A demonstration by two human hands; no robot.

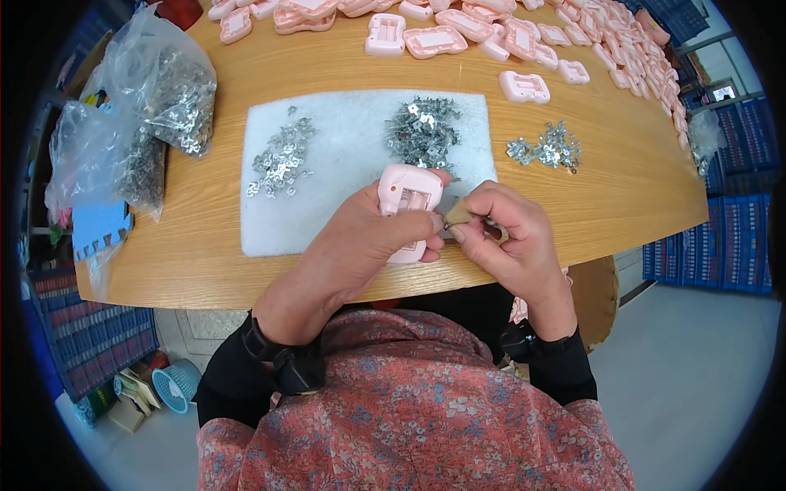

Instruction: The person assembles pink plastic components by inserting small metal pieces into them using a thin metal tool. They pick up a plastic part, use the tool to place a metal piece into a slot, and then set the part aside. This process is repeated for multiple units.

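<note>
My left hand [368, 225] grips a pale pink plastic casing [409, 178] with an open battery compartment facing up, the thumb lying across its lower part. Close against the casing's right side, my right hand [512, 233] is closed in a pinch, a tan cover on one fingertip. A small metal piece [447, 227] shows at the tip of that pinch, mostly hidden by the fingers. Both hands are over the front edge of a white foam mat [344, 110]. On the mat are a dense heap of small metal contact plates [423, 131] and a looser scatter of metal plates [282, 159].
Another small pile of metal plates [550, 149] lies on the wooden table [622, 188] right of the mat. Many pink casings [467, 26] cover the far side. Clear bags of metal parts [176, 90] stand at left, near a blue foam piece [102, 229].
</note>
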